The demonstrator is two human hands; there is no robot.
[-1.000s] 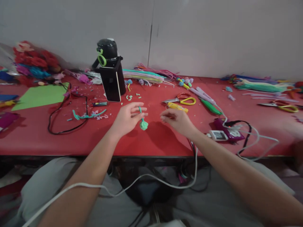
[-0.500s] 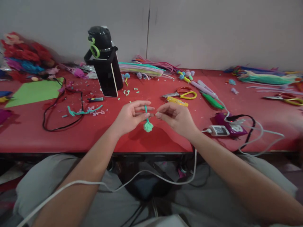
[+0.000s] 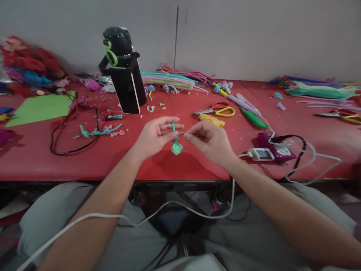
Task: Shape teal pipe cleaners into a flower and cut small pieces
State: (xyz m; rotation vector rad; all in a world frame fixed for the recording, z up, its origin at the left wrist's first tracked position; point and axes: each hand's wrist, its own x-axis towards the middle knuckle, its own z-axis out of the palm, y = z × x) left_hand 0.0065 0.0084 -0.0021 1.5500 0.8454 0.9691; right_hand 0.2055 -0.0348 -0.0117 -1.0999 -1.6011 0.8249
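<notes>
The left hand (image 3: 153, 137) has its thumb closed against its index finger and holds the green pipe-cleaner ball (image 3: 176, 149) by its stem (image 3: 173, 127); the ball hangs below the fingertips, above the front part of the red worktop (image 3: 180, 172), about midway along its front edge. For good work at this step, the thumb should press the stem firmly close to the ball, so that the piece does not turn; the pile looks soft, so in my judgement it is better not to squeeze the ball itself, because the loops could become flat. The other hand should make small and slow movements, with a light pull only; a strong pull could maybe draw the stem out of the thumb's grip.

About the pose: both forearms come in over the front edge and lean toward each other; the left wrist is nearly straight, and its other fingers are spread loosely, with the stem standing up beside them. The right hand (image 3: 210, 141) is narrow, thumb and index tips drawn together just beside the left fingertips; whether a thin thing is between them, I cannot tell. The scissors (image 3: 225, 111) and the yellow tool (image 3: 212, 120) lie farther toward the rear edge, so they leave enough room for the knuckles.
</notes>
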